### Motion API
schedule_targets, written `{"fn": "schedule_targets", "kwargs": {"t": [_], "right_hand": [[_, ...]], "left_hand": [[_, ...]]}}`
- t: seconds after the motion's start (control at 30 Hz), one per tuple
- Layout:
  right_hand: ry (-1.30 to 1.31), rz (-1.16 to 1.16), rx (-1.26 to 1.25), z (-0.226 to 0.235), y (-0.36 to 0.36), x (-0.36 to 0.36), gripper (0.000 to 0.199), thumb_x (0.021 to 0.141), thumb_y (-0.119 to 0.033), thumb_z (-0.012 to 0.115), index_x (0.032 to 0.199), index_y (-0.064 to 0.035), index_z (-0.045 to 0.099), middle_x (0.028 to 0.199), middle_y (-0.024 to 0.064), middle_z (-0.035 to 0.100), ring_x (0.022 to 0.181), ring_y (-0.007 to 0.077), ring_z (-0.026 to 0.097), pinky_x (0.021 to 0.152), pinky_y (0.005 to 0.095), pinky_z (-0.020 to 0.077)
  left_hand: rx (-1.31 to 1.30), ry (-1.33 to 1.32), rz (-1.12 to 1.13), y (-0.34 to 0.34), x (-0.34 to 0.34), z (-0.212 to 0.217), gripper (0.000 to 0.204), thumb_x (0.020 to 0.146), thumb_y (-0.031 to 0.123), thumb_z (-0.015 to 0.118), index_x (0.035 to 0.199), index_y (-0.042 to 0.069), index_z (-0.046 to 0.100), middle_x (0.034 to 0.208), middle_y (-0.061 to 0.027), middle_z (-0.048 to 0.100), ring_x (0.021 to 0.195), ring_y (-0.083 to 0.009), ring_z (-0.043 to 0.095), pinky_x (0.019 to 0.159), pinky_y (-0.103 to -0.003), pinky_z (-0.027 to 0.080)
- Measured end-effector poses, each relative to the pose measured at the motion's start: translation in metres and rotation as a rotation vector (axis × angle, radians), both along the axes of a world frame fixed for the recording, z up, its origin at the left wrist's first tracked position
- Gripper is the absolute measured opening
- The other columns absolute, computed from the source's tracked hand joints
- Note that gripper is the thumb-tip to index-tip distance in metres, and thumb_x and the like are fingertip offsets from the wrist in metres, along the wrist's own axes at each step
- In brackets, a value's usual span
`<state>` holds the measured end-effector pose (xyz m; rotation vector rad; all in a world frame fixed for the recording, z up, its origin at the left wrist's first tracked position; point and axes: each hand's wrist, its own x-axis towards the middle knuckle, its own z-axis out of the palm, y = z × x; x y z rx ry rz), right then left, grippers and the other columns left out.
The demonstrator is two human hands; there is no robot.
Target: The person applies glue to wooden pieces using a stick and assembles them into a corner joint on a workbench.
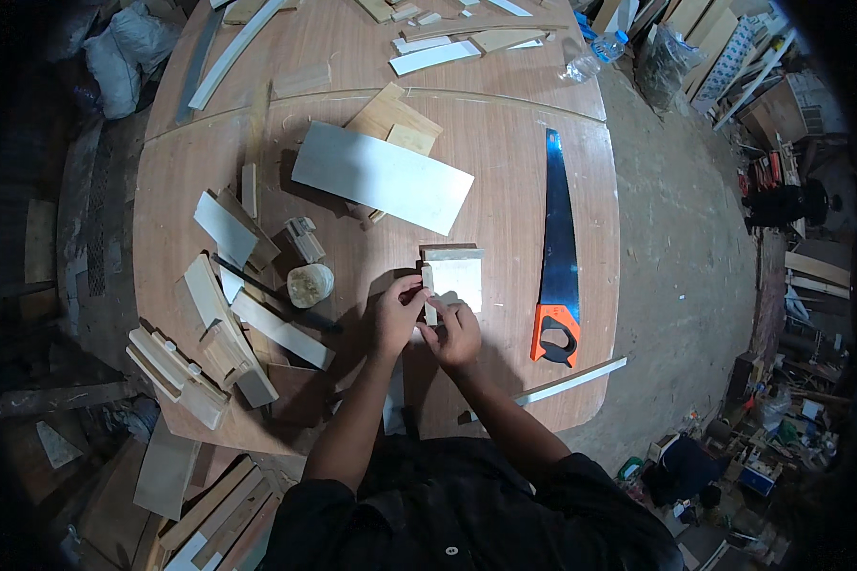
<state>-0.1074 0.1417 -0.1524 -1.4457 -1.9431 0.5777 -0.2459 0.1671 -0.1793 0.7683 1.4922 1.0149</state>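
A small square white board (pixel 459 284) lies on the table in front of me, with a wood strip (pixel 452 254) along its far edge. Another short wood strip (pixel 428 278) stands along the board's left edge. My left hand (pixel 395 317) pinches this strip from the left, fingertips near its middle. From the near right, my right hand (pixel 455 337) has its fingers closed on the strip's lower part, over the board's near left corner. The fingers partly hide the strip and that corner. Left of my hands stands a round tub (pixel 310 285) with pale yellowish contents.
On the right lies a handsaw (pixel 558 247) with an orange and black handle, and a narrow strip (pixel 571 379) nearer me. A white panel (pixel 381 176) rests on plywood (pixel 395 112) beyond my hands. Wood offcuts (pixel 224 328) crowd the left; a plastic bottle (pixel 595 57) lies far right.
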Motion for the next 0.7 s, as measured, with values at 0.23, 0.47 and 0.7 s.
{"fn": "schedule_targets", "kwargs": {"t": [0.23,0.47,0.7], "right_hand": [[-0.093,-0.012,0.096,-0.001,0.009,0.001,0.05,0.073,-0.028,0.086,0.115,-0.0082,0.069,0.086,0.0093,0.059,0.079,0.0277,0.058,0.068,0.0386,0.0475],[-0.112,-0.038,0.184,-0.005,0.012,-0.001,0.048,0.073,-0.033,0.085,0.112,-0.0106,0.07,0.09,0.007,0.063,0.08,0.0273,0.058,0.07,0.0392,0.0462],[-0.132,-0.024,0.18,-0.016,0.014,0.002,0.041,0.077,-0.035,0.082,0.109,-0.0122,0.073,0.093,0.0067,0.064,0.083,0.0267,0.06,0.072,0.0393,0.0459]], "left_hand": [[0.01,-0.022,0.032,0.001,0.004,-0.007,0.029,0.091,0.01,0.074,0.117,-0.001,0.067,0.105,-0.0105,0.073,0.092,-0.0144,0.068,0.084,-0.029,0.054],[0.071,-0.012,0.047,-0.002,0.003,-0.01,0.028,0.093,0.008,0.072,0.119,-0.001,0.066,0.104,-0.0062,0.071,0.09,-0.0106,0.065,0.082,-0.026,0.053],[0.095,-0.012,0.052,-0.003,0.004,-0.02,0.026,0.091,0.006,0.072,0.116,0.0,0.067,0.104,-0.0071,0.072,0.088,-0.0121,0.067,0.08,-0.027,0.054]]}}
